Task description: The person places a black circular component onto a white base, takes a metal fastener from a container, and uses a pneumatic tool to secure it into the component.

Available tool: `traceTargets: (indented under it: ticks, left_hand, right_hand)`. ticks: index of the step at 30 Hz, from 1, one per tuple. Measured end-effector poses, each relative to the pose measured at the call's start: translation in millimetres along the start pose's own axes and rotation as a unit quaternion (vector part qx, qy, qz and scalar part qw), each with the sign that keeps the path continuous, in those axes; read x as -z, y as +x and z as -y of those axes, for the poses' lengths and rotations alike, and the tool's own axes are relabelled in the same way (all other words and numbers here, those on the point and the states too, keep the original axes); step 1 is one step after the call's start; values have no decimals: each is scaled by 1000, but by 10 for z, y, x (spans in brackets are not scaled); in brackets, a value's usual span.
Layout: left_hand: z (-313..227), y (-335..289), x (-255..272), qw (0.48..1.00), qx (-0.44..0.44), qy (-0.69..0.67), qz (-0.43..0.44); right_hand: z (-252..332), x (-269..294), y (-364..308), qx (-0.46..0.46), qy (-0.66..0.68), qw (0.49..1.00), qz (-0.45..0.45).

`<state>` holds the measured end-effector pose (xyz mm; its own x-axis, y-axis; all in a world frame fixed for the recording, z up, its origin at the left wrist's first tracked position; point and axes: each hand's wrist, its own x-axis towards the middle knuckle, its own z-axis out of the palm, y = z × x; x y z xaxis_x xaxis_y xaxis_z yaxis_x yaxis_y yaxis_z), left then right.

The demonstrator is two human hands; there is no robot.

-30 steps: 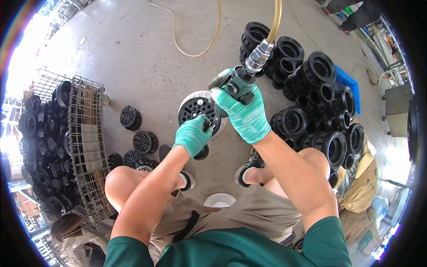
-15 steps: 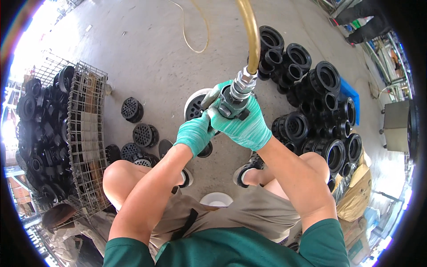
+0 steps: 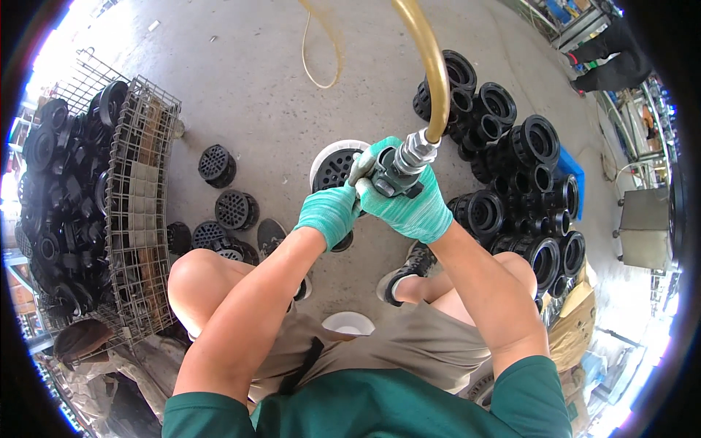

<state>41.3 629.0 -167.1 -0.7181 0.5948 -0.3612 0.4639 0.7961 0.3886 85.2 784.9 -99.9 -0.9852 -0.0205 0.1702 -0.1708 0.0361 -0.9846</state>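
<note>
My right hand (image 3: 409, 208), in a green glove, grips a grey pneumatic tool (image 3: 391, 174) with a metal coupling and a yellowish air hose (image 3: 431, 73) rising from it. My left hand (image 3: 328, 215), also gloved in green, holds a round part (image 3: 336, 164) with a white rim and a black grid face, right under the tool. The tool's tip is hidden behind my hands.
A wire basket (image 3: 139, 212) full of black round parts stands at the left. Several black grid caps (image 3: 226, 208) lie on the concrete floor beside my left knee. A heap of black flanged fittings (image 3: 518, 182) sits at the right, over a blue tray (image 3: 573, 175).
The tool and both hands have come up closer to the camera, and the hose now arcs up over them. The round part stays under the tool.
</note>
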Motion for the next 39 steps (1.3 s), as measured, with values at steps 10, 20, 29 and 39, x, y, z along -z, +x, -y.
traceTargets:
  ticks: [10,20,29,39]
  left_hand:
    - [67,41,-85,1000,-9,-12,-20]
    - [51,28,-31,999,-16,-33,-30]
    - [-36,-206,432,493,76,-863,84]
    - [-247,-340,549,496,7,-868,35]
  right_hand:
    - [12,48,17,-24,37,999,-6]
    - [153,45,52,-32,33,999,-1]
    - [667,399,45,-111,71,989,-61]
    - [434,172,-121,-105,-193,975,17]
